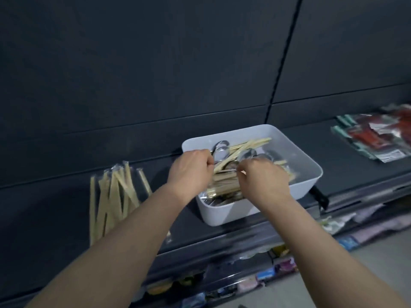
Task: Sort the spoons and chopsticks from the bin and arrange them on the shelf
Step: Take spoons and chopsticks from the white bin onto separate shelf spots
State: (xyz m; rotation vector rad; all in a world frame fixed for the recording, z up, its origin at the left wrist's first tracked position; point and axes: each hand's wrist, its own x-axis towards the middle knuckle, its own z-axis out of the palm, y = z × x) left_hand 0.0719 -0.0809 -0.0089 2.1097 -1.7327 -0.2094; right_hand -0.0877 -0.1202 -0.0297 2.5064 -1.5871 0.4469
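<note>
the chopsticks (224,185) that remain to be sorted are piled in clear wrappers in the near half of the bin (224,215), mixed with metal spoons (221,150) whose bowls show toward the far side. the bin is set on the dark shelf (55,218), its near corner just over the front edge.

the chopsticks are judged light and stiff but slick in their film, so a bundle is best pinched across the middle, where the sticks lie parallel, not taken by the loose wrapper ends. the spoons are judged heavier and hard, and are best lifted by the handle, since they are likely to slide out from under the sticks.

the left hand (191,172) is held over the bin's left edge with its fingers curled in on the end of the chopsticks. the right hand (264,181) is held just beside it, thumb and forefinger drawn together on something thin. through the blur it cannot be told what that is.

a fanned heap of wrapped sticks (115,196) is laid on the shelf to the left, well apart from the bin. red and green packets (378,138) are stacked far right.
</note>
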